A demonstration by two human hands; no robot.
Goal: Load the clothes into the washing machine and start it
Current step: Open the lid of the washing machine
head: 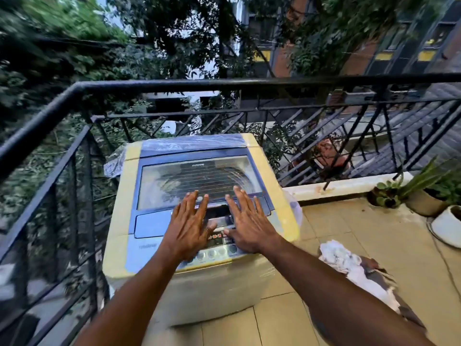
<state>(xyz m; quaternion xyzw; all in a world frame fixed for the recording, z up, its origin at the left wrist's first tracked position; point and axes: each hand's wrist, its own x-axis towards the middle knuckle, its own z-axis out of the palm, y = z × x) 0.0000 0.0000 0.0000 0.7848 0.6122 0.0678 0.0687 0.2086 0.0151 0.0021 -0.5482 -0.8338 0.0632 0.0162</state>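
Note:
A top-loading washing machine (119,221) with a cream body and a blue top stands on the balcony. Its glass lid (189,176) lies closed. My left hand (188,227) rests flat over the lid's front edge and the control panel (219,242), fingers spread, holding nothing. My right hand (247,223) lies flat beside it, fingers spread over the lid's front handle, thumb near the panel's display. A pile of clothes (349,264), white and dark brown, lies on the tiled floor to the machine's right, partly hidden by my right forearm.
A black metal railing (149,83) encloses the balcony behind and to the left of the machine. Potted plants (421,193) and a white pot (446,226) stand at the right edge. Clear plastic wrap (114,161) hangs off the machine's back left corner.

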